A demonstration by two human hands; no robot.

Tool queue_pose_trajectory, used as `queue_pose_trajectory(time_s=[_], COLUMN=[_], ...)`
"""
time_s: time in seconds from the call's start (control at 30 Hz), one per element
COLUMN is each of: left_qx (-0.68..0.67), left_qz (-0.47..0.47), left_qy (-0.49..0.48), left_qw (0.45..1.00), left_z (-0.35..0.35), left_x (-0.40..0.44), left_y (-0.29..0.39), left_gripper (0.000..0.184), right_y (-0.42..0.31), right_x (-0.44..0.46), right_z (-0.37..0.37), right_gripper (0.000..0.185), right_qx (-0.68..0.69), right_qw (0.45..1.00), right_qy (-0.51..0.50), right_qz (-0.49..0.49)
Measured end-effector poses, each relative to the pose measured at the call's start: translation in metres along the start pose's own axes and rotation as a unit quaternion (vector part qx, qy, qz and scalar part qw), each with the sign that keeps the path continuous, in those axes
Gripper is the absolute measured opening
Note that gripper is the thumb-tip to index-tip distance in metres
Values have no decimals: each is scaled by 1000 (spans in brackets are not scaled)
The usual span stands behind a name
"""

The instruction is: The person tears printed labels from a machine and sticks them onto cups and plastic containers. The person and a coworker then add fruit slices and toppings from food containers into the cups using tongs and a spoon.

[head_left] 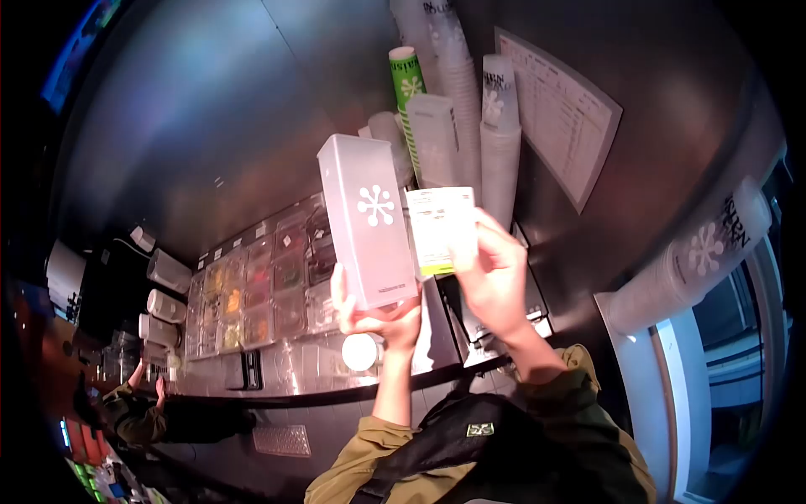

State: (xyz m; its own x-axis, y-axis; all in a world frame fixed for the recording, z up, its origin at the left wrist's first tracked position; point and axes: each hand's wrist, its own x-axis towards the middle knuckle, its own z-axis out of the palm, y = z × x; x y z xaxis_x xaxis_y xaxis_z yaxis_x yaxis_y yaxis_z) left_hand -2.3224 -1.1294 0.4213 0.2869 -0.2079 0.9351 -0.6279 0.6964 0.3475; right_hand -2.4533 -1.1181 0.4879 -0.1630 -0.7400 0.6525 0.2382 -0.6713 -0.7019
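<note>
My left hand is wrapped round the lower end of a tall, square-sided pale container with a white starburst logo. It tilts slightly to the left in front of me. Between the fingers of my right hand is a white printed label with a green strip along its bottom edge. The label is held up just right of the container; its small print is too bright to read. Below my left hand, a round white lid or cup top sits on the counter.
Lidded clear bins of colourful ingredients line the counter at left. Behind my hands stand stacked clear cups and green cups. A printed sheet hangs on the wall. More cups lean at right. Another person works at far left.
</note>
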Motion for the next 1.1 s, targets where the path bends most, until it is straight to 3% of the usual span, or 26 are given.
queue_pose_trajectory(time_s=[0.17, 0.23, 0.43, 0.6, 0.7, 0.73, 0.77, 0.83, 0.87, 0.97, 1.07, 1.1], left_qx=[114, 89, 114, 182, 132, 93, 47, -72, -61, -33, -17, -13], left_qz=[48, 52, 67, 102, 105, 126, 142, 171, 183, 198, 208, 210], left_qy=[67, 63, 83, 87, 107, 39, 23, 36, 44, -13, -20, -18], left_qw=[990, 993, 988, 974, 980, 987, 988, 982, 980, 980, 978, 977], left_z=[-2, -8, -10, -7, -3, -11, -14, -8, -5, -21, -28, -28], left_x=[-27, -32, -40, -35, -45, -49, -49, -42, -37, -25, -22, -25], left_y=[30, 31, 47, 60, 59, 54, 48, 38, 33, 38, 42, 42], left_gripper=[79, 77, 74, 75, 67, 64, 62, 58, 56, 48, 44, 43], right_y=[0, -8, -24, -28, -30, -39, -49, -32, -28, 19, 23, 22], right_x=[-39, -46, -55, -61, -61, -57, -50, -47, -45, -38, -35, -38], right_z=[19, 17, 11, 6, 4, 3, 7, -1, -2, -52, -57, -53], right_gripper=[17, 19, 19, 16, 15, 16, 16, 16, 16, 29, 44, 49], right_qx=[-11, -8, 40, -20, -91, -146, -152, -140, -126, -154, -121, -71], right_qw=[992, 986, 986, 988, 986, 975, 964, 972, 970, 942, 912, 926], right_qy=[-41, -69, -57, -37, -26, -33, -23, -58, -66, -203, -264, -236], right_qz=[122, 149, 154, 152, 135, 162, 216, 179, 197, 221, 289, 287])
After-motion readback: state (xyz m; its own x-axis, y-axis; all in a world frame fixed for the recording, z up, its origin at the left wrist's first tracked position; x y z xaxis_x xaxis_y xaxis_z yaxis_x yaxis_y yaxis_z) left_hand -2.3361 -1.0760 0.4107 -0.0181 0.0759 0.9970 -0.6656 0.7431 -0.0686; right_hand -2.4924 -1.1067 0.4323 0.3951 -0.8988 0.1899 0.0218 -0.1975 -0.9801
